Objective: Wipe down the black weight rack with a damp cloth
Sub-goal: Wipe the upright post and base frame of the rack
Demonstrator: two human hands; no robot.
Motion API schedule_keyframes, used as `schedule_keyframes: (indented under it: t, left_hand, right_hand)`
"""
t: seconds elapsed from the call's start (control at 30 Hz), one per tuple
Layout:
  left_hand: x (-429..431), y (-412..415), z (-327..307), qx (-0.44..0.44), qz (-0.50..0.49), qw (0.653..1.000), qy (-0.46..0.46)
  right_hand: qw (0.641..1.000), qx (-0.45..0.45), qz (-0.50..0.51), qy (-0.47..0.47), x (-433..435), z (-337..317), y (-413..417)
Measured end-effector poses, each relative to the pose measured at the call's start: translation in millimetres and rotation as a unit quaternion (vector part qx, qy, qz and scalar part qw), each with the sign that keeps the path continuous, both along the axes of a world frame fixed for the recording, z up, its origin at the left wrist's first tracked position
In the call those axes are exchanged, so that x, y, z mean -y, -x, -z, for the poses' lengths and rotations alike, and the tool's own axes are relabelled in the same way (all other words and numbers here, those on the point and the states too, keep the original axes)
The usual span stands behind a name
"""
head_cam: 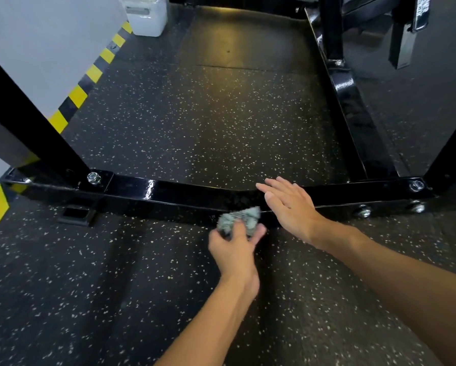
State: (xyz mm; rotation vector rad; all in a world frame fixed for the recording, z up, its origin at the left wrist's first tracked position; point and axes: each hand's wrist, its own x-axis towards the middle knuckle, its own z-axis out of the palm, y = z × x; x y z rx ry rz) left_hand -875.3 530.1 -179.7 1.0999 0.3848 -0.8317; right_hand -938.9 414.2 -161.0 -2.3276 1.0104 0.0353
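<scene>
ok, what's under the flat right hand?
The glossy black metal floor crossbar of the weight rack runs under the right hand; the covered stretch is hidden, contact unclear.

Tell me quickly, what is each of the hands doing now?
Left hand: grips the grey cloth.
Right hand: open, fingers straight, holding nothing.

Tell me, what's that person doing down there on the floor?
A person is cleaning a black weight rack. Their left hand grips a bunched-up grey cloth against the front of the rack's low bar near the floor. Their right hand is open, fingers straight, just over the same bar beside the cloth. Whether it touches the bar is hard to tell.
</scene>
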Motion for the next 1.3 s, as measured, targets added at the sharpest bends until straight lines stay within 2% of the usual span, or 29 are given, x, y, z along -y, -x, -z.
schedule_keyframes:
  t: [0.07,0.13,0.27,0.4,0.5,0.57,0.7,0.83,0.9,1.0,1.07,1.17,1.3]
  left_hand:
    - [-9.2,-15.7,2.6,0.03,-0.047,0.998,-0.018]
    - [-9.4,-17.5,3.5,0.027,-0.027,0.999,-0.025]
    - [-10.8,-14.1,8.1,-0.012,0.034,0.998,-0.041]
    - [-14.1,-42.3,18.2,-0.038,-0.047,0.995,-0.077]
    - [-8.9,-31.4,11.5,-0.075,0.033,0.994,-0.071]
    - [-8.7,-29.6,5.3,-0.086,0.041,0.993,-0.066]
    - [-17.0,-51.0,13.5,-0.048,0.002,0.995,-0.092]
    - [-20.3,-39.5,-4.0,0.009,0.119,0.992,-0.05]
    - [-23.3,-44.0,-7.0,0.028,0.09,0.994,-0.056]
    - [-27.4,-63.4,0.2,0.026,-0.022,0.996,-0.081]
    - [-23.8,-58.2,1.8,0.014,0.001,0.997,-0.078]
    - [-17.5,-37.3,0.4,-0.003,0.101,0.992,-0.081]
    - [-25.6,-68.3,13.9,0.005,0.0,0.993,-0.115]
  right_hand:
    - [1.0,-0.01,0.006,0.018,-2.0,-0.5,-2.6]
    - [0.999,-0.006,-0.007,0.046,-6.7,-1.1,-13.5]
    - [0.998,0.022,-0.04,-0.033,-22.6,-7.3,-50.2]
    - [0.999,-0.027,-0.032,-0.015,-24.9,-5.1,-61.4]
    - [0.999,-0.042,-0.03,-0.016,-26.0,-7.7,-63.4]
    - [0.998,-0.045,-0.024,-0.037,-26.1,-13.8,-63.4]
    - [0.998,-0.032,-0.004,-0.059,-27.9,-16.6,-64.9]
    - [0.997,-0.039,0.012,-0.058,-30.0,-18.5,-66.4]
    - [0.994,-0.023,0.038,-0.096,-29.2,-19.2,-66.5]
    - [0.978,0.022,0.107,-0.175,-29.0,-20.3,-64.7]
    - [0.976,0.013,0.121,-0.181,-30.0,-22.9,-65.7]
    - [0.981,0.005,0.111,-0.157,-33.6,-29.3,-69.9]
    - [0.984,0.032,0.078,-0.156,-37.3,-23.1,-84.4]
